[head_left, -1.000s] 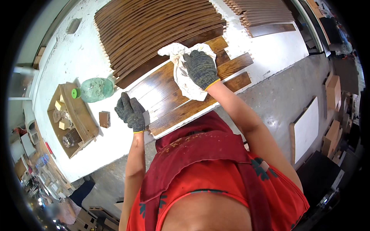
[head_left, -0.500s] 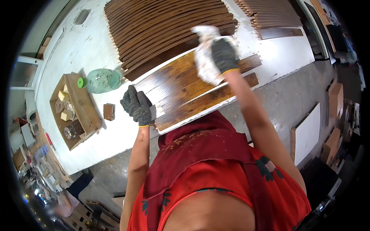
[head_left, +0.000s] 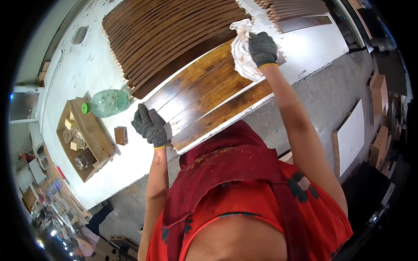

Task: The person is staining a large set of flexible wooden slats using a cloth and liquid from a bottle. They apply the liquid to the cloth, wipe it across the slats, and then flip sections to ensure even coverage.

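Both my hands wear dark grey knit gloves with yellow cuffs. A crumpled, stained white cloth [head_left: 244, 56] is gripped in my right hand [head_left: 264, 48], at the right end of several glossy brown wooden boards [head_left: 198, 93] lying side by side. Nearer to me, a separate brown board [head_left: 235, 111] lies along the table edge, with a narrow white gap between it and the others. At the boards' left ends rests my left hand [head_left: 150, 126], its fingers stretched out and holding nothing. The cloth hides part of the boards' right ends.
Stacked dark brown boards [head_left: 170, 39] fill the far side of the white table [head_left: 126, 174]; another stack [head_left: 296, 13] is at far right. On the left are a green-capped clear bottle [head_left: 109, 103], a cardboard box [head_left: 98, 145] holding small blocks, and a small brown block [head_left: 120, 135].
My right hand and the cloth have moved slightly right along the boards. The left hand stays at the boards' left ends. The whole view has shifted a little.
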The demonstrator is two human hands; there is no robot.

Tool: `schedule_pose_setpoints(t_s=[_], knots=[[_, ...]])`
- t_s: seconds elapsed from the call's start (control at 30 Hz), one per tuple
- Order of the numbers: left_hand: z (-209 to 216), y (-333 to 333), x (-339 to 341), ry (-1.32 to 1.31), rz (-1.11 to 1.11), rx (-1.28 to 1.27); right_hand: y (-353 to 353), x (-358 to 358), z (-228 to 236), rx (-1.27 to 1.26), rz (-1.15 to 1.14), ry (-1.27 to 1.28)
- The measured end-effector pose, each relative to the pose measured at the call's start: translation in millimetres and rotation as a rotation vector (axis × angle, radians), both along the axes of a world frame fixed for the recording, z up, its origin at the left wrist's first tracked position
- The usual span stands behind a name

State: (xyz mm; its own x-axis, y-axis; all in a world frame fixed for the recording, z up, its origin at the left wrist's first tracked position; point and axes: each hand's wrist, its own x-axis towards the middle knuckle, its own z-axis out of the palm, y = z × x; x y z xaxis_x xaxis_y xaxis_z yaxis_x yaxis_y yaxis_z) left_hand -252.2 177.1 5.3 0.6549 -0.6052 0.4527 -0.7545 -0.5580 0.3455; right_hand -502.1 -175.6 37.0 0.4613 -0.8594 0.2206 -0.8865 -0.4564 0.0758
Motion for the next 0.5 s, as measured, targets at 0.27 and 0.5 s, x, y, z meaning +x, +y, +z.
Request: schedule_pose_setpoints(t_s=[0.27,0.5], knots=[[-10,10,5,0.090,0.040,-0.035,94,60,8,0.327,0.362,0.071],[-10,5,2,0.105,0.026,-0.061,-44,-6,-8,0.189,0.046,0.113]])
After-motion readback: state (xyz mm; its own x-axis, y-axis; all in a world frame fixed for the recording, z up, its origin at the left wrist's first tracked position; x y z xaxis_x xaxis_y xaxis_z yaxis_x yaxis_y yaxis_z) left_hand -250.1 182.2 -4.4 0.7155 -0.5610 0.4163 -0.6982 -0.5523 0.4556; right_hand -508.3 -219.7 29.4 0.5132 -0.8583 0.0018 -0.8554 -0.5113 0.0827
